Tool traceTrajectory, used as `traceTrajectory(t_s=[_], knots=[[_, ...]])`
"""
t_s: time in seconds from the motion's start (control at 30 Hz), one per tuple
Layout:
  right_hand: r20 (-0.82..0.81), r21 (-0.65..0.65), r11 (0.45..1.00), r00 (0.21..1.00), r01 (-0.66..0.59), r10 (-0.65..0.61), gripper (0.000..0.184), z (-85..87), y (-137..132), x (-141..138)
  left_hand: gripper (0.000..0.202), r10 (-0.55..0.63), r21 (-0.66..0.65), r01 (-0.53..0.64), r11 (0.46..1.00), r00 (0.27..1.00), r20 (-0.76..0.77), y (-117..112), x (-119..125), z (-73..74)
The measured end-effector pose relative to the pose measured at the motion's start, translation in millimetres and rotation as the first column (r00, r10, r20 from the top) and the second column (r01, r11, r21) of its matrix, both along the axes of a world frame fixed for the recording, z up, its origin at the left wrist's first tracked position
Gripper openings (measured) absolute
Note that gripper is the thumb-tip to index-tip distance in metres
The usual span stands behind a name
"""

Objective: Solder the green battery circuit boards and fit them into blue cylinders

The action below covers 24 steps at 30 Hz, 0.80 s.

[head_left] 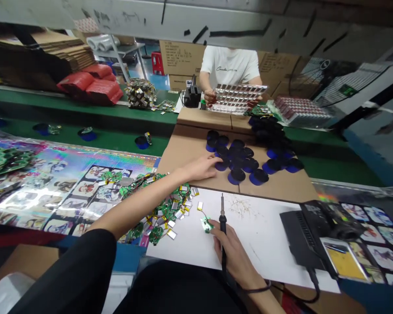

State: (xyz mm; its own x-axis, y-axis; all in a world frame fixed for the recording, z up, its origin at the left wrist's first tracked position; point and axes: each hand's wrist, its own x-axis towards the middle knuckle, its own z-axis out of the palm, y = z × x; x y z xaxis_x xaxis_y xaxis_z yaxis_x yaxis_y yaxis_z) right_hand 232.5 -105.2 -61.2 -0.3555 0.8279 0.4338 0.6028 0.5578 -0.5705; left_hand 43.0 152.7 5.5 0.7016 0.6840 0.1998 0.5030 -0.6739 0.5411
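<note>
My left hand (203,168) reaches over the cardboard, fingers apart, its fingertips at the edge of a cluster of short round blue cups with black tops (236,159). In my right hand (232,250) is a soldering iron (222,218), its tip pointing away from me. The thumb and forefinger of that hand also touch a small green circuit board (206,225), wired to a small silver battery (200,206) lying on the white sheet (258,235). Under my left forearm spreads a heap of green boards with batteries (170,205).
A co-worker (231,65) across the bench holds a clear compartment tray (239,97). Blue cups with boards (143,141) stand on the green belt (118,146). At right are a black soldering station (303,237) and a yellow sponge tray (343,259). A shelf beam (183,22) crosses overhead.
</note>
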Motion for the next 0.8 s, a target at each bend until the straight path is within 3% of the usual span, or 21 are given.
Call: traceTrajectory(t_s=[0.1,0.2,0.37,0.47,0.53,0.63,0.7,0.8], knots=[[-0.022,-0.028,0.999,1.000,-0.017,0.017,0.042,2.1,-7,4,0.032,0.106,0.024,-0.105,0.994,0.994,-0.043,-8,27,-0.8],[-0.016,-0.042,0.998,0.999,-0.043,0.042,0.043,-0.8,-12,6,0.018,0.128,0.004,-0.128,0.992,0.991,-0.036,-10,26,6.7],[-0.006,-0.002,0.999,0.999,-0.034,0.034,0.042,-9.9,-13,7,0.023,0.098,-0.133,-0.102,0.986,0.995,-0.034,-34,-21,40.5],[-0.105,0.018,1.000,0.994,-0.012,0.014,0.038,-7.6,-14,6,0.024,0.021,-0.241,-0.012,0.970,0.999,0.035,-70,-62,64.5],[-0.221,-0.066,0.996,0.973,0.052,-0.065,0.032,-1.2,-15,4,0.024,-0.083,-0.315,0.086,0.945,0.996,0.023,-99,-84,72.7],[-0.361,-0.252,0.955,0.901,0.155,-0.242,0.023,10.7,-17,2,0.021,-0.194,-0.426,0.196,0.883,0.980,0.051,-142,-98,63.1],[-0.405,-0.302,0.938,0.868,0.171,-0.288,0.022,16.4,-19,2,0.017,-0.200,-0.452,0.216,0.866,0.976,0.082,-166,-94,43.3],[-0.413,-0.282,0.944,0.867,0.170,-0.279,0.022,19.4,-20,6,0.011,-0.109,-0.430,0.145,0.891,0.988,0.107,-192,-77,7.7]])
